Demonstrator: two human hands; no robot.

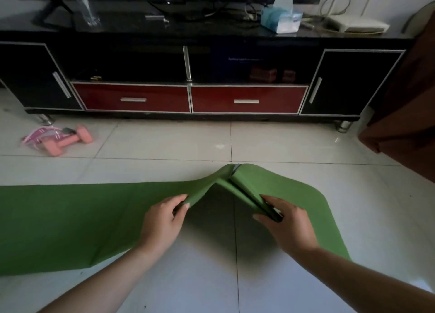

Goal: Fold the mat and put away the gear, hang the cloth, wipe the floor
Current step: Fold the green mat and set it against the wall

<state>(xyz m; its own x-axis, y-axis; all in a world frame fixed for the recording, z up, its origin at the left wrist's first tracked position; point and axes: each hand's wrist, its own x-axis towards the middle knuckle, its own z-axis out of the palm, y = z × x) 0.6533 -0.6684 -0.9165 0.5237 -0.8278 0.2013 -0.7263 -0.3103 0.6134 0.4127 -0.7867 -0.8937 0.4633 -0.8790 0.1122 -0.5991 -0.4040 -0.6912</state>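
A green mat (70,218) lies across the tiled floor, flat at the left and lifted into a peaked fold at the middle. My left hand (162,221) grips the near edge of the raised part on the left of the fold. My right hand (284,223) grips the near edge on the right of the fold, where layers of the mat lie stacked. The mat's right end curves down to the floor. Two pink dumbbells (68,141) and a pink band (40,135) lie on the floor at the far left.
A black TV stand (188,40) with two red drawers (247,100) runs along the far wall, carrying a plastic bottle (84,7), a tissue pack (281,15) and a white router (360,25). A brown cloth-covered seat (404,124) stands at the right.
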